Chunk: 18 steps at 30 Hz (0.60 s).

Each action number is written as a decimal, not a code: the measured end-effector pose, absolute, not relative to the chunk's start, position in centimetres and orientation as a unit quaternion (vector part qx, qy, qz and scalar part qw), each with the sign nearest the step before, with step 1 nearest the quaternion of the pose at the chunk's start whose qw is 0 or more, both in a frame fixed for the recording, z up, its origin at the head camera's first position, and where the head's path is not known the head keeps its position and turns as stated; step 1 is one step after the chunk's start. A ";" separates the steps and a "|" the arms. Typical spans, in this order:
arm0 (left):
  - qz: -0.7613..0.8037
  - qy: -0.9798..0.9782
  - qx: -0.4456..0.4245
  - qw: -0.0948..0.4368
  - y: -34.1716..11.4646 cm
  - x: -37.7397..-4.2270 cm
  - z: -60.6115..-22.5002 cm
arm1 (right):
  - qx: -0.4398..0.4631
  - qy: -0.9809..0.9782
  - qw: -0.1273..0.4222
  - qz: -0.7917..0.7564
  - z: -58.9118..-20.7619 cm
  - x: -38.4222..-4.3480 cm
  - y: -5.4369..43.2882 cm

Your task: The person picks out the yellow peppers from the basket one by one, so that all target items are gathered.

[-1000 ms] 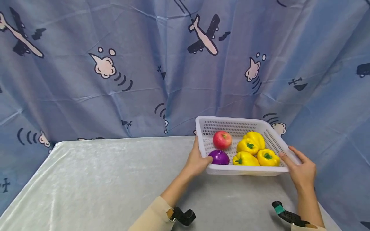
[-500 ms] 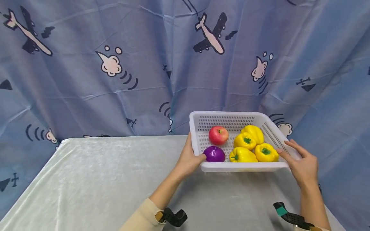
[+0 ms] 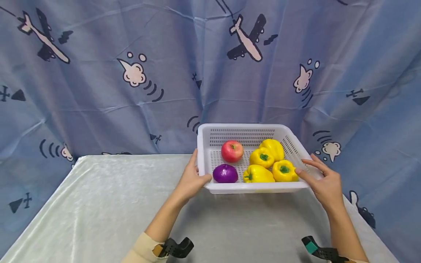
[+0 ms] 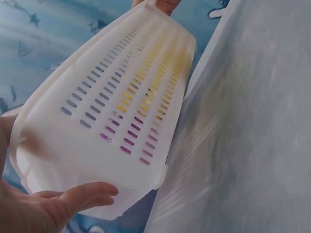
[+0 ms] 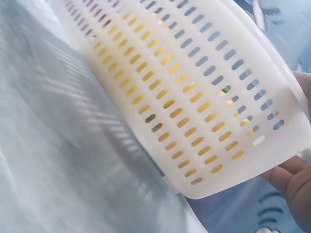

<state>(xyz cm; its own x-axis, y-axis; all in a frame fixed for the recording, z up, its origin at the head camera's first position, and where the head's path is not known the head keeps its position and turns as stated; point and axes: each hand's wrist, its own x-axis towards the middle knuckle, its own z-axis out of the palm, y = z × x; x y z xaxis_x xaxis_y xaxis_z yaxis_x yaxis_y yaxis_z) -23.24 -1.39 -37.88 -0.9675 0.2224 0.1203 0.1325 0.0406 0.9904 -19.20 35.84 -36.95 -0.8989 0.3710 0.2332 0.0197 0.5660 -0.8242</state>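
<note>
Both hands hold a white slotted plastic basket (image 3: 250, 188) by its two ends, lifted above the table. My left hand (image 3: 192, 180) grips the left end, thumb over the rim; in the left wrist view, fingers (image 4: 90, 194) lie against its wall. At the right end, my right hand (image 3: 323, 184) grips the rim with the thumb inside. In the basket are a red apple (image 3: 232, 151), a purple round vegetable, perhaps an onion or eggplant (image 3: 225, 173), and several yellow bell peppers (image 3: 258, 174). Through the slots, yellow and purple show in both wrist views.
A table with a pale velvety cloth (image 3: 131, 204) lies below the basket, its left part stretching away beside the left arm. Behind it hangs a blue curtain (image 3: 164, 73) printed with airplanes. Black straps with camera mounts (image 3: 177, 248) sit on both wrists.
Both hands have carried the basket leftward across the view. The head view has also shifted a little, with the curtain prints moving right. The produce stays in the basket.
</note>
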 end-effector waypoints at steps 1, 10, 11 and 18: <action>0.680 0.723 0.119 0.032 -2.0 -23.2 -37.9 | -0.109 -0.861 0.195 0.457 -37.0 -19.3 35.3; 0.671 0.734 0.096 0.042 -8.0 -23.5 -38.1 | -0.050 -0.846 0.188 0.496 -38.4 -20.4 29.9; 0.668 0.737 0.095 0.043 -8.6 -23.5 -38.1 | -0.044 -0.846 0.183 0.499 -38.5 -20.5 29.5; 0.667 0.737 0.098 0.058 -12.1 -23.5 -38.5 | -0.020 -0.862 0.160 0.481 -39.3 -20.7 26.8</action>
<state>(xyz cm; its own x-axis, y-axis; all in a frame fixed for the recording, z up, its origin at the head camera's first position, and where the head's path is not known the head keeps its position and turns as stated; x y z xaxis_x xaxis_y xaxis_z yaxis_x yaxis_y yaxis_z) -23.49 -12.13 -38.50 -0.9741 0.2216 0.0446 0.0664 0.0920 0.9935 -20.66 26.79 -39.30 -0.9481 0.1883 0.2563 -0.1196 0.5357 -0.8359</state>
